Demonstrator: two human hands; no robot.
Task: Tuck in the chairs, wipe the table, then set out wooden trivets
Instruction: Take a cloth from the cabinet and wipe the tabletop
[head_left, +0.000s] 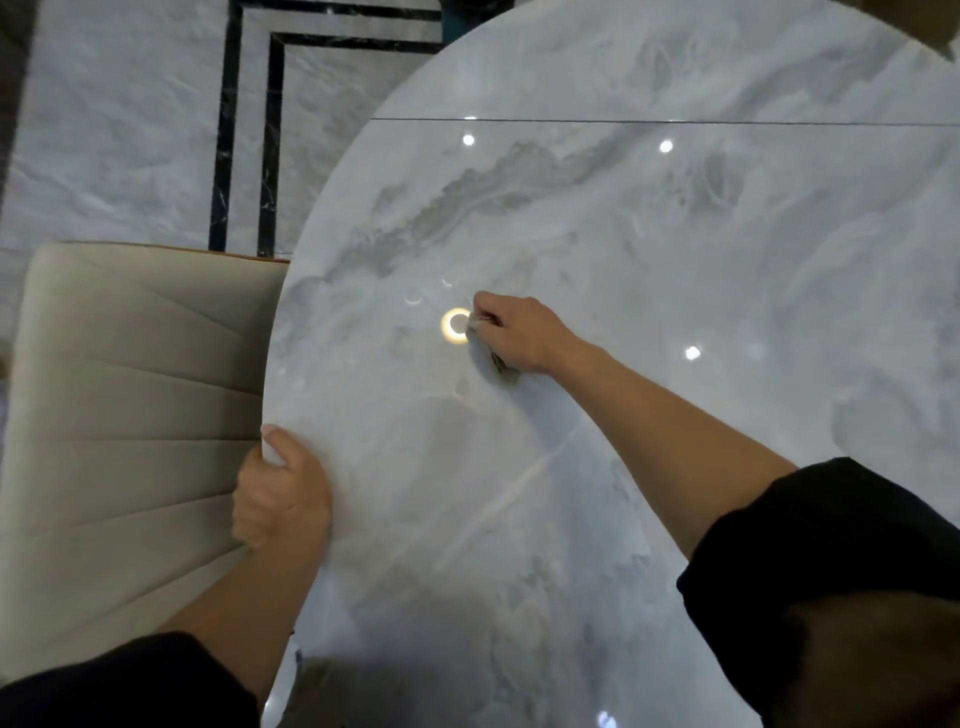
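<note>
1. Table (675, 260): round, glossy grey-white marble-look top that fills most of the view. A thin seam (675, 122) runs straight across its far part.
2. Right hand (519, 332): reaches out over the top towards the middle-left of the surface. The fingers are curled tight round a small grey cloth (484, 349), and the cloth is pressed flat against the table.
3. Most of the cloth is hidden under the hand. Only a bunched edge shows at the fingers and the heel of the palm.
4. Left hand (280, 493): clamps the near-left rim of the table, with the thumb on top and the fingers wrapped over the edge and under it. It holds only the rim.
5. Chair (130, 389): cream, with a stitched cushion, at the table's left side. The table rim overlaps its right edge, so it sits partly under the top.
6. A ring-shaped light reflection (456, 326) lies on the top, just left of the cloth.
7. Both forearms are bare, with black sleeves (831, 571) pushed up.
8. Floor (130, 130): pale marble tile with black inlay lines (221, 156) beyond the chair.
</note>
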